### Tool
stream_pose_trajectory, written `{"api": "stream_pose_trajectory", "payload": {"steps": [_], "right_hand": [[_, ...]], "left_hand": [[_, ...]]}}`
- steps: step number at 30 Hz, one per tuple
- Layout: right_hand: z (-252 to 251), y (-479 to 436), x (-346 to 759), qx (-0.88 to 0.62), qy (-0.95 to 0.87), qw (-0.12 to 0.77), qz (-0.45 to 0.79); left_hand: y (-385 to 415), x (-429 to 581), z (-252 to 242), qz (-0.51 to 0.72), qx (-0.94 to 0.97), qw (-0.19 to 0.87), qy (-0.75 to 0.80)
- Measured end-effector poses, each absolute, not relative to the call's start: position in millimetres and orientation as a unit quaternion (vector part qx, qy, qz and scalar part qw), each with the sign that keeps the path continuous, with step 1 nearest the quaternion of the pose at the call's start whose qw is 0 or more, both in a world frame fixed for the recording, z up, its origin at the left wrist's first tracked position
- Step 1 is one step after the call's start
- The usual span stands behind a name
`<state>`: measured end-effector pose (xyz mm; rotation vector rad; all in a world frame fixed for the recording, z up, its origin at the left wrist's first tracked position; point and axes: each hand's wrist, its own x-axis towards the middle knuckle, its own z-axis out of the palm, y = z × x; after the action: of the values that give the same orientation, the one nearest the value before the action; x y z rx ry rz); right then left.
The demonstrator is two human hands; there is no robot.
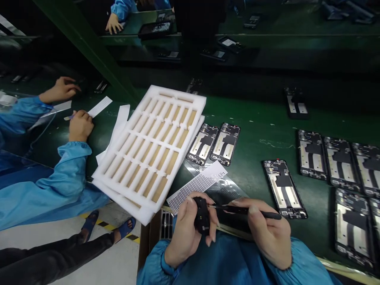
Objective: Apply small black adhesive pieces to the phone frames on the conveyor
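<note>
In my left hand (pixel 188 227) I grip a small black plastic phone part (pixel 202 215) between thumb and fingers, just over the bench's front edge. My right hand (pixel 268 227) is closed around black tweezers (pixel 252 211), whose tip meets the part's right side. What the tip holds, if anything, is too small to tell. Behind my left hand lies a white sheet of small black dots (pixel 198 186), partly over a clear perforated sheet (pixel 230 188). Beyond these, two opened phones (pixel 225 144) lie side by side. Another opened phone (pixel 285 189) rests just past my right hand.
White foam trays (pixel 151 145) with slots are stacked to the left. Several opened phones (pixel 341 162) stand in rows at the right, and one (pixel 296 103) sits farther back. A co-worker's hand (pixel 81 126) is at the left, near a white strip (pixel 101 107). A green post (pixel 89 47) rises behind.
</note>
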<state>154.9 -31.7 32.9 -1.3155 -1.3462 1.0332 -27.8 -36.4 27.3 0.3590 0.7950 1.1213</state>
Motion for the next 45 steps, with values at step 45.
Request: {"api": "stream_pose_trajectory", "payload": {"steps": [45], "right_hand": [[21, -10, 186, -0.588, -0.445, 0.506, 0.447]], "left_hand": [[-37, -48, 30, 0.434, 0.47, 0.401, 0.656]]}}
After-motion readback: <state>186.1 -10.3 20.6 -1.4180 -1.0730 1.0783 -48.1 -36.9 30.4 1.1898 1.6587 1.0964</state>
